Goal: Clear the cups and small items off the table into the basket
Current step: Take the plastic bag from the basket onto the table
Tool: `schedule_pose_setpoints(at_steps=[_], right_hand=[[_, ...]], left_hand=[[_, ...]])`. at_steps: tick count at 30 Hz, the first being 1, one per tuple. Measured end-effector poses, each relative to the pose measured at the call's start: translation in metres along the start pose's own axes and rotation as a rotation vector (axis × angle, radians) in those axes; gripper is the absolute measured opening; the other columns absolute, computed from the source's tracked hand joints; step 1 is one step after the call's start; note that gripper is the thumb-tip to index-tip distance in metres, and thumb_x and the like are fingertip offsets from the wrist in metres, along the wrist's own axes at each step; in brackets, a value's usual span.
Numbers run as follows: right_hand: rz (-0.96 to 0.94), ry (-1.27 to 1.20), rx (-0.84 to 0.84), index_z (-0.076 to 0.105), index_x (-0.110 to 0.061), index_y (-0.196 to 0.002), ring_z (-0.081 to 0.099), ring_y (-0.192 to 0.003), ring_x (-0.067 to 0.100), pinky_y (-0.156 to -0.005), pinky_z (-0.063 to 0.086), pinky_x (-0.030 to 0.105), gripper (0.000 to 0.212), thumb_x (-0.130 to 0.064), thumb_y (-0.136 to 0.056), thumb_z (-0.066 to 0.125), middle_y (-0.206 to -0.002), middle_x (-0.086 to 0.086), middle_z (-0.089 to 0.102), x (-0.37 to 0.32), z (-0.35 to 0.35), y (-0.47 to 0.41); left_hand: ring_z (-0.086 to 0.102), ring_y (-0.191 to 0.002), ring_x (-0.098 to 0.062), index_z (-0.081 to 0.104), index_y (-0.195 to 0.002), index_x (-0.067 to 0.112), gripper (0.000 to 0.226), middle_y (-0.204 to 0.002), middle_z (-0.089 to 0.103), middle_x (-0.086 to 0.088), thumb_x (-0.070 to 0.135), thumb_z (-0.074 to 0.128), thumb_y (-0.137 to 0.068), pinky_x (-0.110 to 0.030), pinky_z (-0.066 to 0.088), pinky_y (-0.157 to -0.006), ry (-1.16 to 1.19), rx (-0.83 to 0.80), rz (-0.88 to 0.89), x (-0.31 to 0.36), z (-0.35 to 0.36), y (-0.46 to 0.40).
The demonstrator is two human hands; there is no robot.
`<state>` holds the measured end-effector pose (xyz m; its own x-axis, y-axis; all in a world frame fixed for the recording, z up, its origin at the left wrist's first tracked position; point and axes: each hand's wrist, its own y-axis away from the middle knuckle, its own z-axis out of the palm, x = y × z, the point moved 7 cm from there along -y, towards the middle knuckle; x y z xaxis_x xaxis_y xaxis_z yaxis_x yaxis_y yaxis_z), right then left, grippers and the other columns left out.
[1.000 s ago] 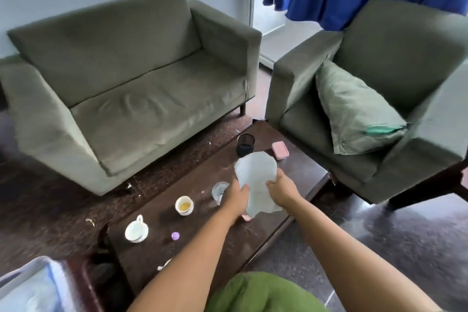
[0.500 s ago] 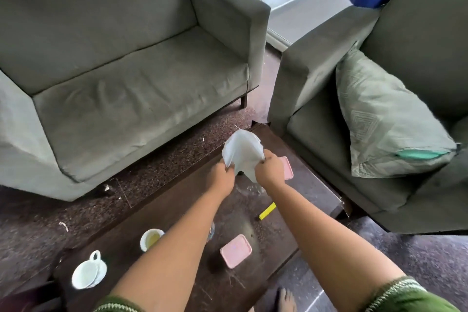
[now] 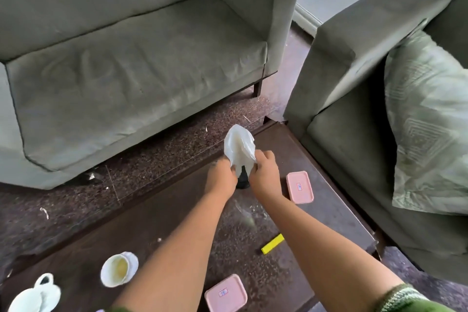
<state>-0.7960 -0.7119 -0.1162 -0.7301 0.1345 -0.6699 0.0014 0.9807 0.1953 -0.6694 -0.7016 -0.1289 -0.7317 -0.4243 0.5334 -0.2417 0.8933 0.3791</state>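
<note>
Both hands, left hand (image 3: 221,175) and right hand (image 3: 264,172), pinch a crumpled white plastic bag (image 3: 239,148) at twelve o'clock; the white ceramic cups (image 3: 119,270) and pink lidded boxes (image 3: 299,187) remain on the dark wooden bench (image 3: 177,210); no basket in view.

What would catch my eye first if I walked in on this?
Both hands, left hand and right hand, pinch a crumpled white plastic bag above the far end of the dark table. Two pink lidded boxes and a yellow stick lie on the table nearer the right side.

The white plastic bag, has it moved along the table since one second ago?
Yes. The white plastic bag went toward the table's far end, past the far pink box.
</note>
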Motion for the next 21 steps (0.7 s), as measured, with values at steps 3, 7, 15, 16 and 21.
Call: schedule_pose_setpoints(at_steps=[3, 7, 15, 16, 21], right_hand=[[-0.084, 0.201, 0.036, 0.059, -0.006, -0.105, 0.047, -0.092, 0.03, -0.067, 0.036, 0.034, 0.025, 0.0, -0.085, 0.045, -0.1, 0.009, 0.056, 0.012, 0.007, -0.011], [-0.111, 0.204, 0.069, 0.062, -0.006, -0.099, 0.047, -0.095, 0.032, -0.068, 0.035, 0.033, 0.019, -0.004, -0.084, 0.051, -0.098, 0.01, 0.056, 0.029, 0.015, -0.024], [-0.124, -0.222, 0.134, 0.042, -0.013, -0.14, 0.051, -0.11, 0.013, -0.092, 0.04, 0.023, 0.076, -0.02, -0.073, 0.077, -0.118, -0.002, 0.056, 0.023, -0.003, -0.04], [-0.137, -0.186, 0.109, 0.045, -0.014, -0.138, 0.053, -0.111, 0.015, -0.091, 0.039, 0.023, 0.065, -0.017, -0.079, 0.071, -0.121, -0.001, 0.059, 0.019, -0.002, -0.041], [-0.199, 0.142, -0.037, 0.056, -0.009, -0.114, 0.055, -0.1, 0.03, -0.071, 0.035, 0.029, 0.022, -0.01, -0.093, 0.048, -0.108, 0.009, 0.063, 0.019, 0.011, -0.034]], left_hand=[[0.06, -0.102, -0.029, 0.059, -0.107, 0.007, 0.017, -0.11, 0.061, -0.009, 0.014, 0.053, -0.093, -0.035, 0.048, -0.073, -0.021, 0.093, -0.022, -0.006, 0.004, -0.006], [0.054, -0.107, -0.022, 0.06, -0.109, 0.002, 0.027, -0.118, 0.049, -0.004, 0.02, 0.063, -0.089, -0.026, 0.042, -0.072, -0.06, 0.158, -0.028, -0.015, 0.007, -0.017], [0.048, -0.121, -0.014, 0.047, -0.133, 0.027, 0.061, -0.133, 0.054, 0.007, 0.029, 0.074, -0.079, -0.026, 0.04, -0.094, 0.248, 0.259, 0.138, -0.012, -0.007, -0.016], [0.052, -0.119, -0.016, 0.049, -0.132, 0.025, 0.054, -0.131, 0.058, 0.006, 0.022, 0.07, -0.083, -0.026, 0.041, -0.092, 0.186, 0.266, 0.182, -0.009, -0.009, -0.014], [0.061, -0.103, -0.025, 0.056, -0.12, 0.017, 0.033, -0.111, 0.067, -0.003, 0.005, 0.056, -0.089, -0.033, 0.046, -0.08, -0.019, 0.246, 0.213, -0.011, -0.003, -0.006]])
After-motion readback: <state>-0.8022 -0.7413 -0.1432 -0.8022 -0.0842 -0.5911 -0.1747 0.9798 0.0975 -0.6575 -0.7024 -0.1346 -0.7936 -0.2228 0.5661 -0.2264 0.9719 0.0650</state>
